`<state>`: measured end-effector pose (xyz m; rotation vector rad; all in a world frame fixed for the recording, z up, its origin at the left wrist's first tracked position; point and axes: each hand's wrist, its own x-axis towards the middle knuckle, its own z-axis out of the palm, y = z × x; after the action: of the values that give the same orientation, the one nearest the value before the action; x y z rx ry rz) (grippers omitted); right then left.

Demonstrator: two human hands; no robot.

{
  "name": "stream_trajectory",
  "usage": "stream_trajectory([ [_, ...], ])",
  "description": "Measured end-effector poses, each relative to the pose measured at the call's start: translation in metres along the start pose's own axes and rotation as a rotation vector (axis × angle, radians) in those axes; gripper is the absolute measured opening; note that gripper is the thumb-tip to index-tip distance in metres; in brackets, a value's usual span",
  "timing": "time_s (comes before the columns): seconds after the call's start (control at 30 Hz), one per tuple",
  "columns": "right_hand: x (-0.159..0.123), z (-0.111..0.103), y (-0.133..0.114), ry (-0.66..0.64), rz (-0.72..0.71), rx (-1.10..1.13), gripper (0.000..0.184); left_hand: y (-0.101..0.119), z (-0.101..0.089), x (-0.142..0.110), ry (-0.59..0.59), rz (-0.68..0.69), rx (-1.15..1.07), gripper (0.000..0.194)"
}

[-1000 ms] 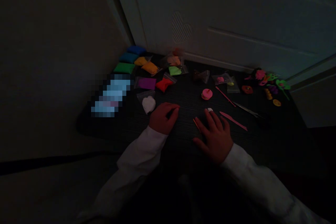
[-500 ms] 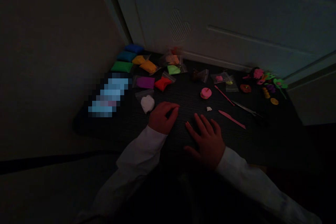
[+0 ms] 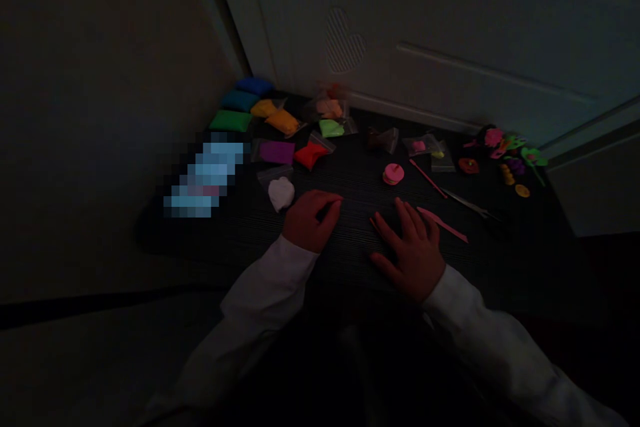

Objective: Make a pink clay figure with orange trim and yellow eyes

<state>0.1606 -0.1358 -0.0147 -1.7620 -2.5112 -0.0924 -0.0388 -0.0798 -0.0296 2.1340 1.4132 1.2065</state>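
My right hand (image 3: 413, 250) lies palm down on the dark table, fingers stretched and slightly spread. From under its index finger shows the end of a thin orange strip (image 3: 373, 221); the rest is covered. My left hand (image 3: 313, 219) rests on its side, thumb and index finger pinched at the tips. Whether anything sits in that pinch I cannot make out. Beside it, a white lump of clay (image 3: 281, 193) lies on a clear bag. Beyond my right hand stands a round pink layered clay piece (image 3: 393, 174). A pink plastic knife (image 3: 445, 225) touches the view of its fingers.
Scissors (image 3: 473, 205) and a pink stick tool (image 3: 428, 179) lie to the right. Bagged clay, including red (image 3: 311, 156) and purple (image 3: 277, 153), lines the left and back. A blurred-out bright screen (image 3: 207, 177) is at left. Small clay figures (image 3: 515, 153) sit far right.
My right hand slid back toward me and left, uncovering a small white bit, then forward and right again, hiding it. My left hand has stayed in its pinch.
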Motion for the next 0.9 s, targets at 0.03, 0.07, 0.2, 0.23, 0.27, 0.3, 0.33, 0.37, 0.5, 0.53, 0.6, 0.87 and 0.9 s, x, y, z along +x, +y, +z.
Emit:
stream_trajectory([
  [0.03,0.0013,0.0000,-0.0008,-0.002,-0.009,0.002,0.060,0.0003,-0.0001,0.0001,0.001,-0.003,-0.001,0.016],
  [0.07,0.0025,0.0002,-0.0020,-0.004,-0.013,0.004,0.060,0.0007,-0.0002,0.0002,0.003,-0.004,-0.002,0.016],
  [0.2,0.0048,0.0006,-0.0083,-0.030,-0.033,0.018,0.063,0.0010,0.0002,0.0002,0.012,0.010,-0.010,0.016],
  [0.23,0.0048,0.0006,-0.0096,-0.043,-0.049,0.025,0.063,0.0008,0.0004,0.0001,0.013,0.012,-0.009,0.016],
  [0.27,0.0048,0.0005,-0.0104,-0.055,-0.065,0.031,0.063,0.0006,0.0005,0.0000,0.015,0.012,-0.007,0.016],
  [0.3,0.0047,0.0004,-0.0104,-0.064,-0.077,0.033,0.062,0.0003,0.0006,-0.0002,0.017,0.013,-0.007,0.016],
  [0.33,0.0047,0.0004,-0.0099,-0.069,-0.078,0.032,0.062,0.0001,0.0005,-0.0002,0.018,0.014,-0.009,0.016],
  [0.37,0.0048,0.0004,-0.0090,-0.068,-0.067,0.026,0.061,0.0000,0.0004,-0.0003,0.018,0.014,-0.012,0.016],
  [0.5,0.0052,0.0007,-0.0057,-0.052,-0.013,0.002,0.062,0.0005,-0.0004,0.0001,0.008,0.017,-0.011,0.016],
  [0.53,0.0052,0.0007,-0.0057,-0.057,-0.025,0.005,0.063,0.0007,-0.0005,0.0003,0.009,0.018,-0.008,0.016],
  [0.6,0.0052,0.0003,-0.0061,-0.071,-0.062,0.016,0.063,0.0012,-0.0005,0.0004,0.013,0.019,-0.003,0.016],
  [0.87,0.0044,0.0005,-0.0084,-0.060,-0.052,0.027,0.062,0.0026,-0.0007,0.0003,0.019,0.022,0.005,0.015],
  [0.9,0.0042,0.0004,-0.0088,-0.065,-0.062,0.036,0.062,0.0025,-0.0007,0.0004,0.017,0.022,0.008,0.015],
])
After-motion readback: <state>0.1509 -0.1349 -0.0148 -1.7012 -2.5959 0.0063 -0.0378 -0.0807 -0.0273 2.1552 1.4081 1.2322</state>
